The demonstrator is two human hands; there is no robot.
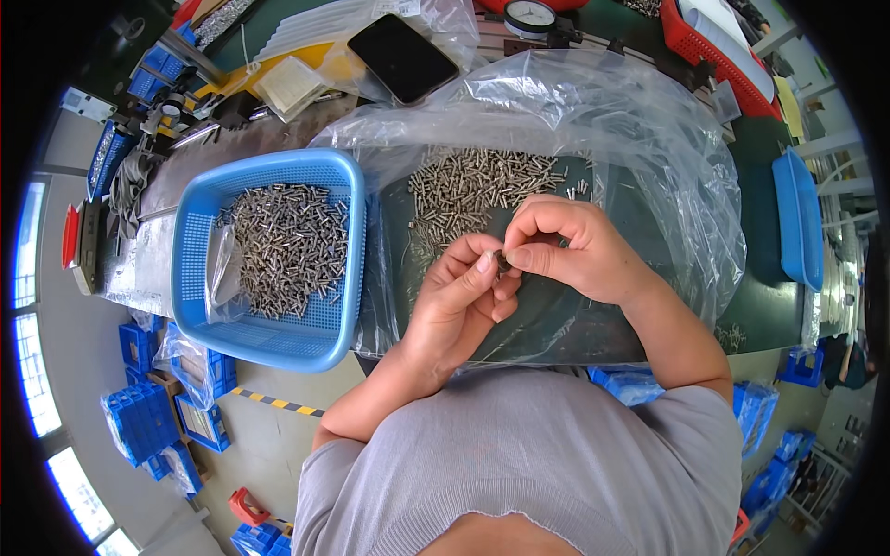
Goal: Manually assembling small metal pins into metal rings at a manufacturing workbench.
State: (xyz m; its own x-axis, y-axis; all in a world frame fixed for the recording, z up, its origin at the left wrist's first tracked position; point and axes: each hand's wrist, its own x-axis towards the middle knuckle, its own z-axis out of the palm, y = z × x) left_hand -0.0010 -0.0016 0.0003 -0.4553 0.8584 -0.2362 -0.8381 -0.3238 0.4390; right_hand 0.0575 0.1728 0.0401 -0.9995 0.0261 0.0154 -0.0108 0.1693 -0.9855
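Note:
My left hand [454, 301] and my right hand [570, 246] meet over the dark green table, both pinching one small dark metal part [502, 260] between thumb and fingertips. Just beyond the hands lies a loose pile of small silvery metal pins [473, 185] on a clear plastic bag [593, 120] spread over the table. To the left, a blue plastic basket [269, 334] holds many more of the same pins [287, 246].
A black phone [401, 57] lies at the back on clear bags. A dial gauge [530, 14] stands behind it. A red basket [714, 56] sits at the back right, a blue tray [797, 218] at the right edge. Blue crates [148, 417] stand on the floor.

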